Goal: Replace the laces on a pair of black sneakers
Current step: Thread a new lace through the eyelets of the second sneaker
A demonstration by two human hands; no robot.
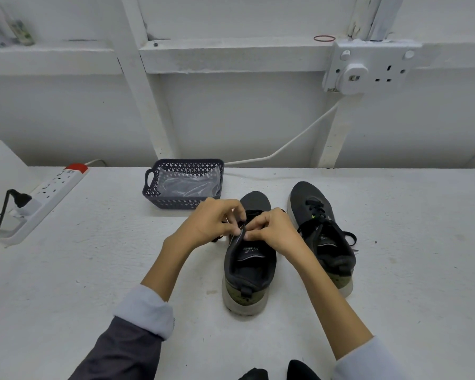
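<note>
Two arms enter from the bottom edge. The left sleeve (126, 349) is dark charcoal fabric, smooth weave, slightly creased. It is turned back into a thick rolled cuff (146, 311), which shows a pale grey-white inner side. Of the right sleeve (365, 363) only the pale grey-white turned-back part shows, cut off at the lower corner. Both forearms are uncovered past the cuffs. The left hand (214, 223) and right hand (272, 231) are bare.

two sneakers (321, 234) side by side on the table (93, 270), basket (183, 185) behind them.
</note>
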